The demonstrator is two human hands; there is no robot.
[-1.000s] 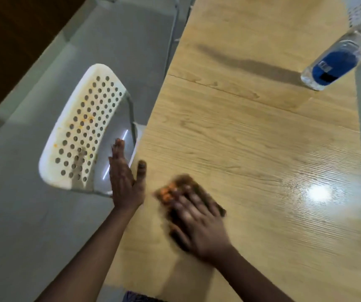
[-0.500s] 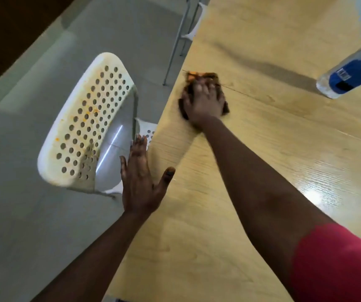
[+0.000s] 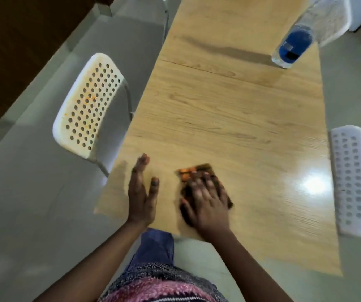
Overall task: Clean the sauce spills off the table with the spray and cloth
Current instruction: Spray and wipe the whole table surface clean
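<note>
Wooden table (image 3: 229, 110), white perforated chairs on both sides. Near edge: right hand (image 3: 205, 201) pressed flat, fingers spread, on the orange-stained dark cloth (image 3: 197, 171). Left hand (image 3: 141, 192) rests released beside it. Spray bottle (image 3: 295, 43) at far right edge.

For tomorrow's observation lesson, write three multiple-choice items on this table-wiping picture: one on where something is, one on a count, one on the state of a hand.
1. Where does the bottle stand?
A. at the table's far right
B. by the near edge
C. on a chair

2. How many white perforated chair backs show?
A. one
B. two
C. four

3. What is the right hand doing?
A. hanging idle
B. gripping the bottle
C. pressing flat on the cloth

Answers: 1 A, it stands far up the table, right of centre. 2 B, the left chair and the right chair. 3 C, its straight fingers lie on the cloth.
</note>
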